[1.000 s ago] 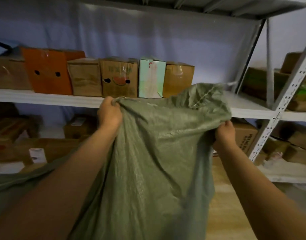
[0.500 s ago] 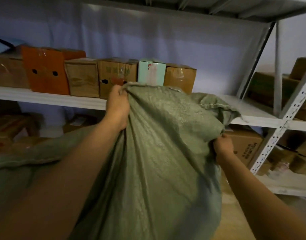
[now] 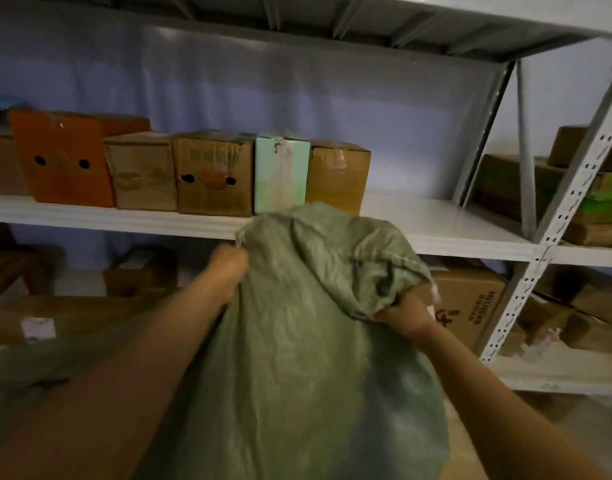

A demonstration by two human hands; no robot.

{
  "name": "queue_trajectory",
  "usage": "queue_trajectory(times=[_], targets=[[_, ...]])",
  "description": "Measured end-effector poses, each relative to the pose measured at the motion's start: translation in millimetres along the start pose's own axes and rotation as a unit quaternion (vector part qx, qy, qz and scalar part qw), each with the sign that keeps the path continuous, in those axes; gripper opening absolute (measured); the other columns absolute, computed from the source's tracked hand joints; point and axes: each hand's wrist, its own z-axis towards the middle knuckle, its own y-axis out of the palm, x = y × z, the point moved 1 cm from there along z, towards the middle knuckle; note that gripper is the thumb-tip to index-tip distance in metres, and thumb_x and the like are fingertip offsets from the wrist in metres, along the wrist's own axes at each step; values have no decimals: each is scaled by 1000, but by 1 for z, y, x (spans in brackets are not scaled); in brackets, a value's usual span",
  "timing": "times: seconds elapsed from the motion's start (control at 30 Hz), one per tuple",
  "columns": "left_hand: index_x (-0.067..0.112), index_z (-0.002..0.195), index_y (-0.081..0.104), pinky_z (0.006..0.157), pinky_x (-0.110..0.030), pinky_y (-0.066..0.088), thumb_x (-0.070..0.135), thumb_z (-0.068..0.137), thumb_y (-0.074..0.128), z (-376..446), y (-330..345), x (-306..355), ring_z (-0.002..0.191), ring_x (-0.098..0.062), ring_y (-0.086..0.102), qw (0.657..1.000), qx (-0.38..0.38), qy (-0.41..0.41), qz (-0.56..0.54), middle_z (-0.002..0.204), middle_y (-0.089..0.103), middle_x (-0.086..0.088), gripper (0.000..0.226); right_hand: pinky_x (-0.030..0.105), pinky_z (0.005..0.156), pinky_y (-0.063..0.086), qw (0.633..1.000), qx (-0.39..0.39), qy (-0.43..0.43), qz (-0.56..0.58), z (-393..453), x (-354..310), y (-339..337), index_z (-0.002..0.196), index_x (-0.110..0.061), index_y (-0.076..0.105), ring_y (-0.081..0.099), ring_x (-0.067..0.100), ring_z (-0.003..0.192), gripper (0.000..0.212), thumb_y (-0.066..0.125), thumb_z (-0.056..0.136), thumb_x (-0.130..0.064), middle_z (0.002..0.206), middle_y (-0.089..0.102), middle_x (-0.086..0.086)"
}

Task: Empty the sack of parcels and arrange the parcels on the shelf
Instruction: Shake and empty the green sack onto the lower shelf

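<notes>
A limp green woven sack hangs in front of me, its top folded over. My left hand grips the sack's upper left edge. My right hand clutches a bunched fold at its right side. Behind the sack, on the white shelf, stands a row of parcels: an orange box, a brown box, a printed brown box, a pale green box and a brown box. The sack's inside is hidden.
A perforated grey upright stands at the right, with more cartons beyond it. On the lower level sit a printed carton and other boxes. The shelf surface right of the parcel row is bare.
Both hands have dropped lower with the sack, and its top has folded over to the right. The parcels behind the sack show more fully.
</notes>
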Motion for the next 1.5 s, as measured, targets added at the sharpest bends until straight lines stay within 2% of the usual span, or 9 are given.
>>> queue_trajectory(times=[0.23, 0.43, 0.57, 0.7, 0.93, 1.07, 1.23, 1.37, 1.5], targets=[[14, 102, 70, 83, -37, 54, 28, 78, 69, -5, -30, 49, 92, -26, 68, 978, -63, 104, -172, 104, 72, -10, 28, 42, 104, 42, 948, 128, 35, 288, 22, -36, -41, 127, -10, 53, 53, 25, 111, 38, 57, 92, -22, 122, 57, 8], [12, 127, 50, 95, -41, 49, 42, 48, 88, -21, -16, -17, 110, -29, 58, 992, -99, 54, 63, 122, 59, -7, 93, 33, 85, 47, 947, 100, 132, 277, 8, -21, -6, 123, -13, 53, 52, 22, 87, 31, 48, 98, -30, 112, 56, 8], [6, 110, 64, 78, -27, 44, 16, 76, 77, -36, -9, -15, 90, -22, 60, 962, -134, 84, 223, 112, 67, -13, 38, 39, 89, 46, 939, 77, 141, 305, 8, -35, -8, 107, -12, 58, 57, 24, 92, 23, 52, 95, -31, 114, 61, 12], [14, 115, 57, 63, -22, 50, 14, 96, 52, -38, -33, 58, 79, -14, 59, 978, -58, 187, -75, 97, 63, -3, 21, 35, 85, 50, 885, 90, 89, 449, 24, -60, -29, 102, -14, 61, 61, 21, 88, 16, 48, 97, -20, 104, 63, 8], [12, 122, 60, 99, -38, 45, 37, 92, 53, -24, -11, -22, 110, -30, 58, 973, -105, 87, 188, 123, 62, -14, 39, 40, 92, 47, 958, 43, 92, 267, 2, 3, -4, 126, -11, 51, 55, 28, 109, 46, 67, 83, -15, 125, 57, 10], [16, 121, 55, 97, -36, 48, 65, 39, 85, -34, -10, -15, 106, -22, 61, 950, -242, 53, 191, 118, 62, -2, 100, 42, 91, 49, 994, 16, 97, 39, 9, 12, -21, 123, -7, 54, 57, 32, 105, 50, 74, 78, -15, 120, 59, 15], [8, 111, 62, 92, -37, 51, 40, 66, 81, -31, 12, -22, 102, -23, 61, 856, -140, 155, 473, 112, 65, -5, 58, 41, 100, 43, 992, 24, 121, 6, 0, 28, -18, 135, -3, 46, 50, 36, 120, 61, 65, 87, -35, 133, 53, 17], [19, 119, 62, 98, -32, 46, 35, 80, 68, -38, 31, -35, 104, -20, 61, 963, -169, 147, 149, 115, 65, 0, 42, 43, 105, 38, 991, 26, 124, 34, -4, 29, -18, 134, 2, 44, 48, 38, 121, 56, 56, 93, -34, 135, 50, 21], [25, 99, 65, 95, -47, 50, 22, 91, 56, -39, 26, 31, 101, -28, 63, 982, -87, 154, -63, 108, 67, -8, 13, 42, 106, 37, 978, 17, 106, 176, 4, -3, -21, 140, -7, 39, 48, 32, 122, 56, 57, 93, -32, 136, 48, 10]])
